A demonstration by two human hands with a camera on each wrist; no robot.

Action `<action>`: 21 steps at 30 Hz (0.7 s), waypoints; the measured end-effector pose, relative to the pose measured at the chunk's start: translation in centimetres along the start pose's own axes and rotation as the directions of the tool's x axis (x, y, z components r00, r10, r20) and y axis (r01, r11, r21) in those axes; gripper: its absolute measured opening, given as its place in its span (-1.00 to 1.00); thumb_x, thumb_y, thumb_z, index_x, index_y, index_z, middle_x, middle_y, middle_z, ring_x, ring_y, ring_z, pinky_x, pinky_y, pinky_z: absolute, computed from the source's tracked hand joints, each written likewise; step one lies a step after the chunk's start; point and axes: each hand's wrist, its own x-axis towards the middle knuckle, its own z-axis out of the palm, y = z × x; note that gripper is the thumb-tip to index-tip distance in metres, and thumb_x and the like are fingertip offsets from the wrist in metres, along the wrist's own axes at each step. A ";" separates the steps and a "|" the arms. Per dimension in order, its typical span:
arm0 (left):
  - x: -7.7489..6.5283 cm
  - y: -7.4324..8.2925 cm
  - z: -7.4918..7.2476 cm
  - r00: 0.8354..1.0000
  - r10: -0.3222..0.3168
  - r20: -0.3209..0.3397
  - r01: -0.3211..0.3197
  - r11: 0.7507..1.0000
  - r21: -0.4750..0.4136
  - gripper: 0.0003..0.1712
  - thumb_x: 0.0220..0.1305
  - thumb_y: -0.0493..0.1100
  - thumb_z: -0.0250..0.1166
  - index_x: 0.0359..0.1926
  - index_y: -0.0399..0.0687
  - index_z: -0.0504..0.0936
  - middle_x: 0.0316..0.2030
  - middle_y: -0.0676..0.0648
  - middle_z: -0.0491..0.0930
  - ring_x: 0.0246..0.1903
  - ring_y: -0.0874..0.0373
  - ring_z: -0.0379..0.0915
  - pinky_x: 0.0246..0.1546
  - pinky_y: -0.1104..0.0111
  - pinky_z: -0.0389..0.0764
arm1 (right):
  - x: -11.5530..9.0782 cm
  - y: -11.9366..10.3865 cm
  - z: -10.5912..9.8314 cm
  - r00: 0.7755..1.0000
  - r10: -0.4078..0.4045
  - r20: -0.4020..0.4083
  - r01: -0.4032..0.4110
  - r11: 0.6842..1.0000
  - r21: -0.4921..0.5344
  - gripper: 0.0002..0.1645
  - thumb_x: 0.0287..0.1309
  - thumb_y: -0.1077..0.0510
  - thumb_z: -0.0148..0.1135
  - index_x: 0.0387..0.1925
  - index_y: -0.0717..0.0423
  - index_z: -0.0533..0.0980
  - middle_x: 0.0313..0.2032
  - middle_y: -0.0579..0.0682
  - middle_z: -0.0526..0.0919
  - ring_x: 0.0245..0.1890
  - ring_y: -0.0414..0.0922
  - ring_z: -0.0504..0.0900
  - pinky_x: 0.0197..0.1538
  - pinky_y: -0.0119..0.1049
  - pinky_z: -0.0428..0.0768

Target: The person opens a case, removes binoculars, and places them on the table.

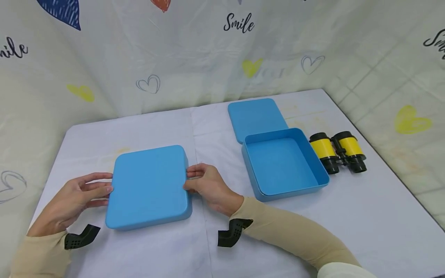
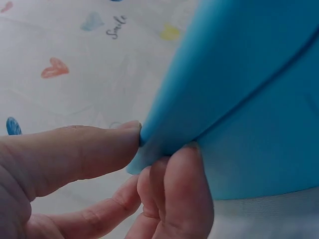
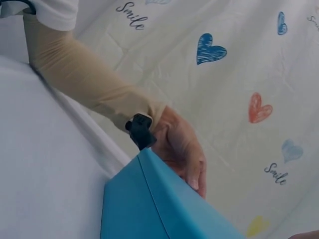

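A blue plastic box point(image 1: 119, 226) with its lid point(image 1: 147, 183) on lies flat on the table in front of me. At its left edge is my left hand point(image 1: 78, 199); in the left wrist view the thumb presses the lid's rim while the fingertips sit at the seam below. My right hand point(image 1: 212, 189) pinches the opposite edge between thumb and curled fingers. The right wrist view looks across the box point(image 3: 129, 204) toward the left hand point(image 3: 179, 144). Its seam looks closed, and the inside is hidden.
To the right stands an open blue box point(image 1: 288, 164) with nothing in it. Its flat lid point(image 1: 257, 116) lies behind it. Yellow and black binoculars point(image 1: 337, 150) lie beside that box, near the right edge of the white-covered table point(image 1: 365, 216). A printed curtain point(image 1: 194, 50) hangs around the table.
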 end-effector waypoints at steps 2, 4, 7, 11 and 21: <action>0.1 -0.2 0.0 1.000 0.006 -0.003 -0.006 1.000 -0.020 -0.57 0.42 -0.16 0.35 0.22 0.27 0.49 -0.11 0.27 0.77 -0.16 0.23 0.77 -0.12 0.34 0.78 | 0.0 0.0 0.1 1.000 0.000 -0.005 -0.001 1.000 -0.005 -0.44 0.00 0.45 0.32 0.11 0.28 0.49 -0.06 0.09 0.57 -0.26 -0.10 0.59 -0.20 -0.39 0.65; 0.1 -0.3 0.0 1.000 0.011 -0.004 -0.011 1.000 -0.020 -0.56 0.43 -0.16 0.35 0.23 0.28 0.48 -0.11 0.29 0.76 -0.16 0.25 0.76 -0.12 0.35 0.78 | 0.0 0.0 0.1 1.000 0.002 -0.008 -0.002 1.000 -0.010 -0.44 0.00 0.45 0.32 0.11 0.27 0.49 -0.05 0.09 0.57 -0.26 -0.09 0.58 -0.20 -0.39 0.64; 0.1 -0.3 0.1 1.000 0.005 -0.010 -0.005 1.000 -0.019 -0.56 0.43 -0.14 0.35 0.23 0.30 0.48 -0.11 0.30 0.76 -0.15 0.27 0.76 -0.11 0.36 0.77 | 0.0 -0.1 0.2 1.000 0.002 -0.010 -0.002 1.000 -0.015 -0.44 0.00 0.45 0.32 0.11 0.28 0.49 -0.06 0.08 0.57 -0.26 -0.09 0.58 -0.20 -0.39 0.64; 0.1 -0.4 0.2 1.000 -0.017 0.000 0.017 0.996 -0.090 -0.58 0.43 -0.18 0.34 0.21 0.31 0.51 -0.11 0.27 0.77 -0.16 0.26 0.76 -0.11 0.36 0.77 | 0.0 -0.2 0.1 1.000 0.001 0.001 -0.001 1.000 -0.026 -0.44 0.01 0.45 0.31 0.12 0.29 0.48 -0.08 0.08 0.56 -0.25 -0.09 0.57 -0.20 -0.39 0.64; 0.5 -0.5 0.1 1.000 -0.025 0.018 0.028 0.987 -0.159 -0.61 0.46 -0.20 0.30 0.18 0.33 0.51 -0.10 0.24 0.79 -0.14 0.26 0.76 -0.10 0.37 0.76 | 0.3 -0.4 0.1 1.000 -0.002 0.017 0.002 1.000 -0.025 -0.43 0.01 0.47 0.28 0.13 0.34 0.43 -0.08 0.08 0.51 -0.26 -0.10 0.55 -0.20 -0.40 0.62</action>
